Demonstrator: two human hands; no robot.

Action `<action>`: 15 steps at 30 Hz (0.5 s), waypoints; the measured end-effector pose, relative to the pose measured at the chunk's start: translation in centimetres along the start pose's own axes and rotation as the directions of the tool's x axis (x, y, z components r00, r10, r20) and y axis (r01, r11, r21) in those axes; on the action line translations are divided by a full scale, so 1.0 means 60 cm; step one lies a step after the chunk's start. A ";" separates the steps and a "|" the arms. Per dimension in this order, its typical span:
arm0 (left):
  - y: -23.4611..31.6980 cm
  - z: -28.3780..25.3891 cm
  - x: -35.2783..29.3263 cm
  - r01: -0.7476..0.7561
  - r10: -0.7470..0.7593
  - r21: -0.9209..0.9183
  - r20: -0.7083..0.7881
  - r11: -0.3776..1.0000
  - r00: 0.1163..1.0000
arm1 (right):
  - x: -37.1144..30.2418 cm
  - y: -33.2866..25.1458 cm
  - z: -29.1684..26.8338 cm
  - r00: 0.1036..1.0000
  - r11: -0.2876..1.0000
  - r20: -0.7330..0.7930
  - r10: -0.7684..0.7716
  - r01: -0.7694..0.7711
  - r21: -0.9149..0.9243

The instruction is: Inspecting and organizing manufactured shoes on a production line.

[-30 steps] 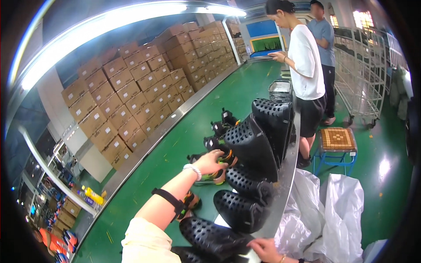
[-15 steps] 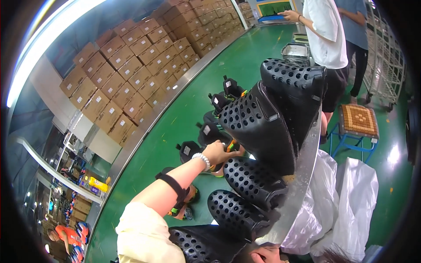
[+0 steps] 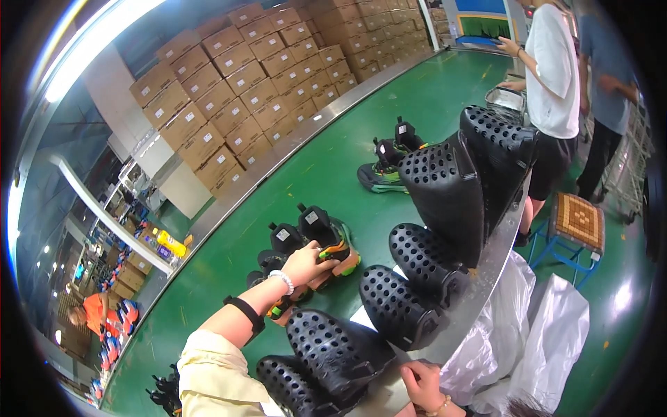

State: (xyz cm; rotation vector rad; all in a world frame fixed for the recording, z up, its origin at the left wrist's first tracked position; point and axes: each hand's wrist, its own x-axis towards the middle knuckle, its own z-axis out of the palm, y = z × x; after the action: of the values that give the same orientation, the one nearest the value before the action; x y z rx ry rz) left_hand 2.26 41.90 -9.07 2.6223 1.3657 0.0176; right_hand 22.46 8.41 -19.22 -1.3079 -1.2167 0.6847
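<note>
My left hand [image 3: 306, 263] reaches across the green conveyor belt [image 3: 333, 153] and closes on the heel of a black sneaker with orange and green trim [image 3: 328, 235]. Its mate [image 3: 278, 243] stands right beside it. Several black perforated shoe forms line the near side of the belt, the closest one [image 3: 337, 347] just left of my right hand [image 3: 420, 382]. That hand lies with curled fingers at the belt's metal edge, low in the view and partly cut off. A taller form [image 3: 445, 194] stands upright further along.
A second sneaker pair [image 3: 389, 163] sits further up the belt. Stacked cardboard boxes [image 3: 243, 76] fill the far side. A person in a white shirt [image 3: 549, 69] and another in blue [image 3: 611, 83] stand at the right, near a woven-seat stool [image 3: 577, 219] and white plastic bags [image 3: 549, 333].
My left hand has stayed on the sneaker while the view swung and closed in. My right hand has shifted right, off the nearest black form to the belt's edge.
</note>
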 end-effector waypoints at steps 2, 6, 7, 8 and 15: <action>-0.017 -0.002 -0.046 0.045 -0.045 0.021 0.012 0.999 0.999 | -0.001 -0.016 0.003 0.998 0.998 -0.035 0.057 -0.058 -0.020; -0.063 -0.005 -0.164 0.162 -0.164 0.053 0.038 0.985 0.986 | -0.013 -0.005 0.012 0.999 0.999 0.009 0.042 -0.042 -0.028; -0.084 0.005 -0.193 0.159 -0.162 0.059 0.049 0.986 0.986 | -0.016 -0.007 0.015 1.000 0.999 0.002 0.031 -0.031 -0.029; -0.095 0.012 -0.224 0.158 -0.161 0.063 0.055 0.985 0.985 | -0.019 -0.003 0.017 0.999 0.999 0.027 0.024 -0.023 -0.033; -0.088 0.034 -0.396 0.105 -0.099 0.084 -0.074 0.991 0.992 | -0.042 -0.145 -0.023 0.989 0.991 -0.136 0.051 -0.033 0.132</action>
State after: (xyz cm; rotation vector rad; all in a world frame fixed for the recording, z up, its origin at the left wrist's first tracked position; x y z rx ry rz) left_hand -15.52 25.20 -10.17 2.6421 1.5566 0.0357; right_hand 20.91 3.86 -11.39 -1.2544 -1.0180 0.6805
